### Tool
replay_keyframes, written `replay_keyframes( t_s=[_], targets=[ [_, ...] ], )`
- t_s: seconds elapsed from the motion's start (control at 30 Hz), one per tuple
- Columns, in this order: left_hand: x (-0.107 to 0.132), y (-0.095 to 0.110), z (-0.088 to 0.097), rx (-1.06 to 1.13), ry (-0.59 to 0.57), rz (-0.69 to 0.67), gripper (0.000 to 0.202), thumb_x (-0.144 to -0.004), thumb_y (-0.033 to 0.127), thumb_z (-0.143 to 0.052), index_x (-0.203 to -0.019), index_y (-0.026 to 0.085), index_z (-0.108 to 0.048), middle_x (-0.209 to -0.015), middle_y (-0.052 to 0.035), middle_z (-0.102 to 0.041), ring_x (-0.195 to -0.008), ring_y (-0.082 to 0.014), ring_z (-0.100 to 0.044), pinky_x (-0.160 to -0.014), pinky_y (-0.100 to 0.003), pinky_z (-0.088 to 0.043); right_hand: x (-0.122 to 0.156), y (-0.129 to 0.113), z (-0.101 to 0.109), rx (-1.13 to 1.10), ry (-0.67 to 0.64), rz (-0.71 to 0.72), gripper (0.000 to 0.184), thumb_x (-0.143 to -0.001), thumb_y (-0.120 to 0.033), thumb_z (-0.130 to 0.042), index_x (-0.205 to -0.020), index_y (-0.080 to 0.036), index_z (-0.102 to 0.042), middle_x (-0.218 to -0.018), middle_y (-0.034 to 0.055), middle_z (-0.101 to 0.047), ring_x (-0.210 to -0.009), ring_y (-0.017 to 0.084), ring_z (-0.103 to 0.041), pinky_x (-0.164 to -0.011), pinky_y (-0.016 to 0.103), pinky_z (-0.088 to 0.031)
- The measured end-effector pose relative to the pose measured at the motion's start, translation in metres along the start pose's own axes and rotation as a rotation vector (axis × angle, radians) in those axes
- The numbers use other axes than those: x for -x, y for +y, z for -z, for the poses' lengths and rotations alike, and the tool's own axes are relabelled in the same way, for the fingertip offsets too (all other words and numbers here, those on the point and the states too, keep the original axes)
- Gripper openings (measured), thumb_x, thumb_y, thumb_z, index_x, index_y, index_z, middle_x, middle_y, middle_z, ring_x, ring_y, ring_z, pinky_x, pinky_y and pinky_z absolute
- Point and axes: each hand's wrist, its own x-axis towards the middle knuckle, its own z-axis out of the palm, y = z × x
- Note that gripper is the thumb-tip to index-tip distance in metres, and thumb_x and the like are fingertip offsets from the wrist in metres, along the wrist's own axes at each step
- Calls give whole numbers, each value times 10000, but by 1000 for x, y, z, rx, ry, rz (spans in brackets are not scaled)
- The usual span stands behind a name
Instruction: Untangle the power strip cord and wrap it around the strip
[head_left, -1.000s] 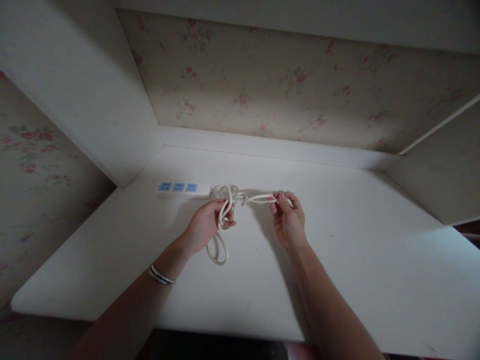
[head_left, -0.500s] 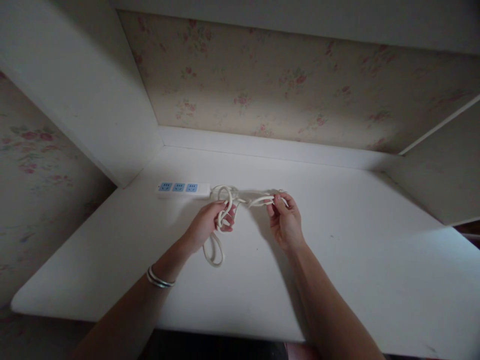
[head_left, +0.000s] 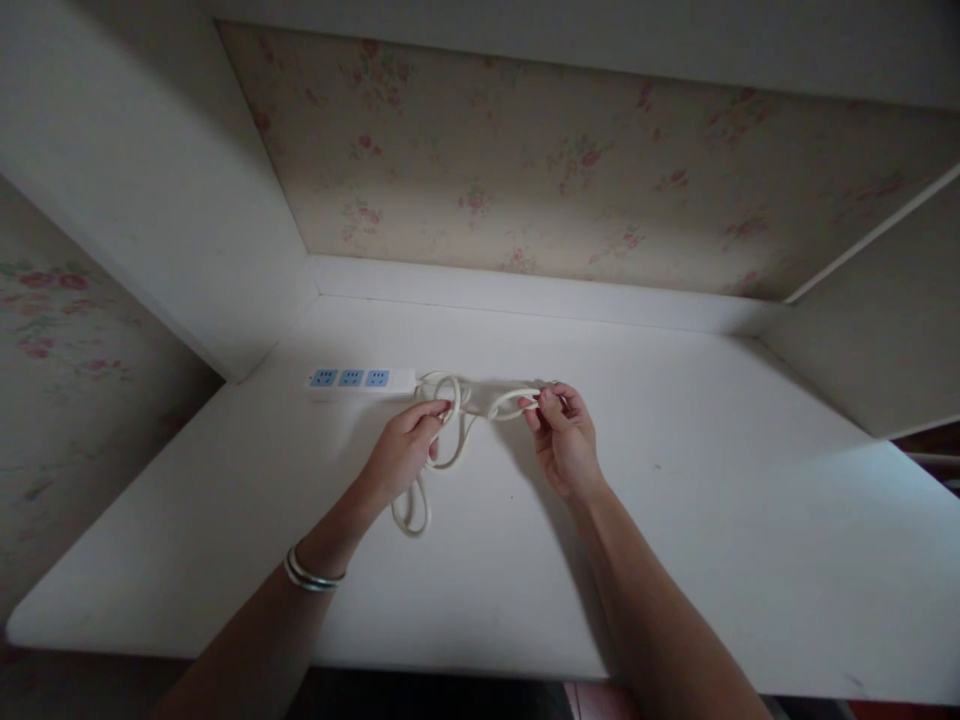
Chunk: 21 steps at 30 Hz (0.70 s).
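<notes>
Evidently both bare hands are busy with one thing: a long, off-white, round electric cord (head_left: 457, 395), looped and loosely tangled near the middle of a broad white desktop (head_left: 697, 540). The left hand (head_left: 401, 450) pinches the cord between thumb and fingers, with one loop standing up above the grip and another drooping below it, near the desktop. To its right, the right hand (head_left: 566, 440) has its fingertips closed on a narrow bend of the same cord — thumb on the near side, fingers curled. Beyond the left hand lies a white, oblong plastic power strip (head_left: 365, 380) with three pale-blue socket panels — the cord meets its right end. A silvery double bangle (head_left: 315, 583) rings the left wrist. Behind the desktop rises cream wallpaper (head_left: 480, 200) with pink flowers.
</notes>
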Motion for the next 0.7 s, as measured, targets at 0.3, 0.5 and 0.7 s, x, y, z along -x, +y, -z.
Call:
replay_keyframes(
  t_s=[0.3,0.5,0.7],
  targets=[
    [-1,-2,2,179,-145,115,277,-748,410,-692,-779,135,-686,-634,-16,-572,-558,-105,-515,-515,-215,-389,1,2,1,53,-69,-44,304,-671,-277,-793,-937,-243,-650,-802,-36,-642,-860,161,-696,-688,239,-584],
    [-10,-11,5,178,85,-44,304,-703,373,-749,-937,179,-744,-870,-45,-710,-870,-177,-625,-732,-237,-449,-4,6,17,677,-30,207,331,-744,-298,-673,-1073,-262,-678,-979,24,-659,-823,185,-631,-773,359,-520],
    [-13,-16,7,182,119,-116,310,-756,353,-713,-1020,192,-734,-939,-42,-710,-901,-167,-613,-799,-245,-439,-15,5,34,1307,-7,668,127,-786,-329,-669,-860,-250,-735,-1027,79,-583,-984,232,-524,-898,403,-413]
  ],
)
